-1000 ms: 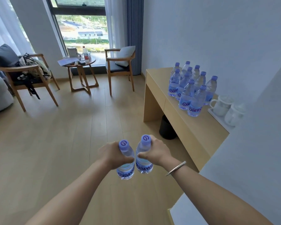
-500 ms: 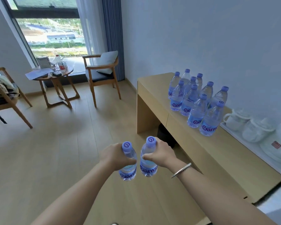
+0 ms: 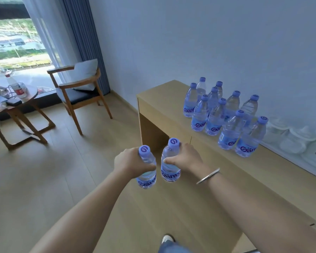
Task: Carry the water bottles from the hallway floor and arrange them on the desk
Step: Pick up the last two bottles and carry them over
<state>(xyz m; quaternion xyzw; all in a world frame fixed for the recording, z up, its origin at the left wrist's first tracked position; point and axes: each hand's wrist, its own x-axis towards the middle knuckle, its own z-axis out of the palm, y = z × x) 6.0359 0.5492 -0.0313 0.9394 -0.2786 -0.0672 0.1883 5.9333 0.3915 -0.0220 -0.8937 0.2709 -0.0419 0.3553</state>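
Left hand: the left hand [image 3: 130,164] is wrapped round the upper body of the left bottle [image 3: 146,169], upright, out in front over the floor.
Right hand: the right hand [image 3: 185,158] grips the right bottle [image 3: 170,162] just beside it; a silver bangle [image 3: 207,175] sits on that wrist.
Bottle looks: clear plastic, water inside, purple caps with a white swirl, purple lettering on the labels.
Desk: the wooden desk [image 3: 164,103] lies ahead and right of the hands.
Already there: a cluster of bottles [image 3: 224,119] stands upright, beyond the right hand, near the wall.
Tray: a white tray [image 3: 299,159] right of the cluster carries white crockery, too blurred to name.
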